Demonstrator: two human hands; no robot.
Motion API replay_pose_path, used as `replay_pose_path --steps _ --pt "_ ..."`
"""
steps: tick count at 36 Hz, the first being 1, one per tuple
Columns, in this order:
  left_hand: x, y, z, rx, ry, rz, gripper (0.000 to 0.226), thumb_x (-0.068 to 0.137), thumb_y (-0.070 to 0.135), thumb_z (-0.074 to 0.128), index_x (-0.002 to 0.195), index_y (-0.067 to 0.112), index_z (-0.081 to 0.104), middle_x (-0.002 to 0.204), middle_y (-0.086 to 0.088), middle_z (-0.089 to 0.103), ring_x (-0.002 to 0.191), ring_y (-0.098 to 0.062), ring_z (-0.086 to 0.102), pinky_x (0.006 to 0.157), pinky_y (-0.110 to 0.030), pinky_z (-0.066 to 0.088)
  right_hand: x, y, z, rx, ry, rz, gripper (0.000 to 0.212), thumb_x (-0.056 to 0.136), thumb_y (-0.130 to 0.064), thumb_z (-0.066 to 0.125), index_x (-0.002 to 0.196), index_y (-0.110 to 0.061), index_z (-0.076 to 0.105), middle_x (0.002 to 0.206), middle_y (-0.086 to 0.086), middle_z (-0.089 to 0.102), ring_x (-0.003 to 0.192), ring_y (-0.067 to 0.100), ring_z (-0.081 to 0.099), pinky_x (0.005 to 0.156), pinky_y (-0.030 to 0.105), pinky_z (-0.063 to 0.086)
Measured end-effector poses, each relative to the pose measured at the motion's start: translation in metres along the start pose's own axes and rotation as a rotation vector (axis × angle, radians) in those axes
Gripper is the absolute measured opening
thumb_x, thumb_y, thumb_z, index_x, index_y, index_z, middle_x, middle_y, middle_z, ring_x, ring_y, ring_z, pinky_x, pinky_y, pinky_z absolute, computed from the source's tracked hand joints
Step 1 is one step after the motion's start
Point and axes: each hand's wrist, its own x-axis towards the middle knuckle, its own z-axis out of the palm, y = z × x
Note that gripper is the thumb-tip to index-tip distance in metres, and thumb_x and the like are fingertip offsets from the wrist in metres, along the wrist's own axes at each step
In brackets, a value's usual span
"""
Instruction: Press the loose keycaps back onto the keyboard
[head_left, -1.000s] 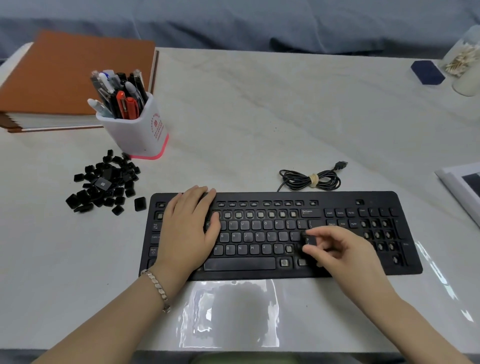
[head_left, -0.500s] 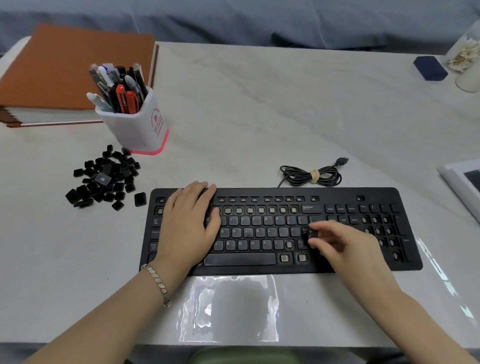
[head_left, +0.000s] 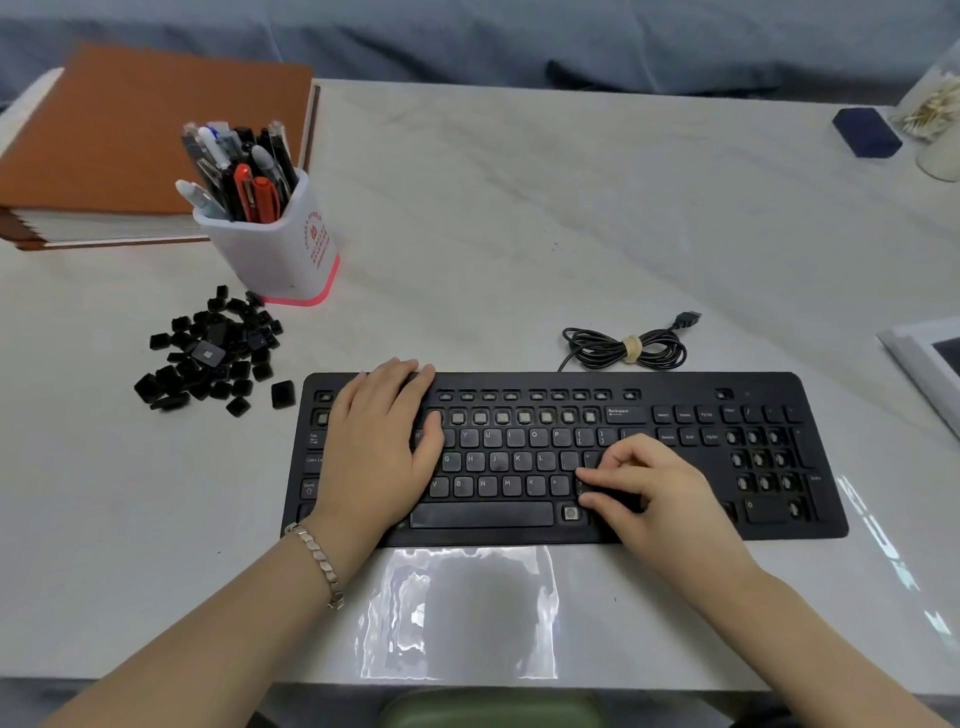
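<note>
right hand (head_left: 649, 488) pinches keycap (head_left: 583, 487), lowered since a second ago onto keyboard (head_left: 519, 382) bottom letter row | left hand (head_left: 379, 452) flat, relaxed on keyboard's left end | keycap pile (head_left: 213, 353) left of keyboard | seating likely underway, many remain

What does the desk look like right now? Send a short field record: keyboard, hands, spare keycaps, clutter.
keyboard: visible letter keys capped; number row, function row and much of the numpad bare
left hand: rests flat on the keyboard's left side
right hand: pinches a keycap at the bottom letter row, right of the ">" key
loose keycaps: pile on the table, left of the keyboard, in front of the pen holder
cable: coiled and tied, behind the keyboard
</note>
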Motion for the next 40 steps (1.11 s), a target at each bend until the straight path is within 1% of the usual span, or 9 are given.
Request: replay_pose_path --steps 6,9,17,22,27,31,36,38,40 --pt "0.000 0.000 -0.001 -0.001 -0.002 -0.003 0.045 0.087 0.027 0.041 0.117 0.004 0.063 0.119 -0.012 0.062 0.117 -0.020 0.044 0.104 -0.037 0.026 -0.002 -0.001 0.003 -0.111 0.077 -0.084 0.007 0.075 -0.019 0.072 0.081 -0.020 0.074 0.077 -0.014 0.050 0.074 0.004 0.043 0.064 0.021 0.040" --pt "0.000 0.000 -0.001 0.001 -0.005 -0.004 0.045 0.087 0.028 0.040 0.118 0.004 0.063 0.119 -0.012 0.062 0.117 -0.020 0.044 0.104 -0.037 0.026 -0.003 0.000 0.005 -0.136 0.106 -0.124 0.013 0.075 -0.026 0.064 0.081 -0.020 0.073 0.077 -0.011 0.050 0.069 0.004 0.039 0.057 0.023 0.039" --pt "0.000 0.000 -0.001 -0.002 -0.019 -0.012 0.045 0.087 0.028 0.040 0.119 0.005 0.062 0.120 -0.011 0.061 0.118 -0.021 0.046 0.104 -0.037 0.026 -0.009 0.000 0.011 -0.294 0.199 -0.294 0.026 0.087 -0.023 0.050 0.095 -0.009 0.071 0.082 0.002 0.054 0.072 0.014 0.041 0.043 0.025 0.043" --pt "0.000 0.001 -0.002 0.004 -0.036 -0.016 0.046 0.087 0.029 0.039 0.119 0.005 0.062 0.121 -0.011 0.061 0.119 -0.022 0.046 0.104 -0.037 0.027 -0.008 0.004 0.008 -0.341 0.219 -0.369 0.025 0.086 -0.020 0.052 0.097 -0.008 0.071 0.083 0.007 0.056 0.068 0.021 0.044 0.051 0.027 0.040" --pt "0.000 0.001 -0.003 0.012 -0.043 -0.012 0.046 0.087 0.029 0.039 0.119 0.004 0.062 0.121 -0.012 0.061 0.118 -0.023 0.045 0.104 -0.037 0.025 -0.012 0.007 0.009 -0.351 0.182 -0.350 0.027 0.087 -0.025 0.050 0.101 -0.012 0.070 0.096 0.003 0.046 0.074 0.021 0.044 0.055 0.030 0.040" --pt "0.000 0.002 -0.003 0.016 -0.047 -0.018 0.047 0.087 0.029 0.039 0.119 0.004 0.062 0.121 -0.012 0.061 0.118 -0.023 0.045 0.104 -0.038 0.026 -0.012 0.002 0.006 -0.361 0.128 -0.326 0.028 0.086 -0.027 0.050 0.100 -0.014 0.070 0.093 0.003 0.048 0.072 0.021 0.046 0.054 0.029 0.040" --pt "0.001 0.003 -0.009 -0.054 -0.126 -0.041 0.049 0.087 0.033 0.038 0.120 0.005 0.061 0.123 -0.011 0.060 0.123 -0.022 0.045 0.106 -0.032 0.022 0.001 -0.016 -0.007 -0.237 0.032 -0.120 0.025 0.085 -0.032 0.053 0.085 -0.020 0.075 0.076 -0.004 0.054 0.067 0.017 0.053 0.055 0.024 0.042" --pt "0.002 0.002 -0.016 -0.143 -0.152 -0.074 0.050 0.087 0.036 0.039 0.121 0.007 0.062 0.129 -0.008 0.057 0.126 -0.022 0.045 0.107 -0.024 0.018 0.013 -0.026 -0.012 -0.205 -0.075 0.003 0.019 0.088 -0.031 0.057 0.090 -0.023 0.074 0.083 -0.007 0.057 0.083 0.014 0.056 0.069 0.029 0.047" --pt "0.001 -0.003 -0.028 -0.176 -0.157 -0.086 0.048 0.088 0.035 0.039 0.122 0.009 0.062 0.133 -0.004 0.054 0.124 -0.019 0.045 0.105 -0.017 0.016 0.025 -0.039 -0.013 -0.189 -0.165 0.040 0.019 0.090 -0.032 0.054 0.094 -0.026 0.072 0.088 -0.009 0.057 0.091 0.011 0.054 0.080 0.028 0.044"
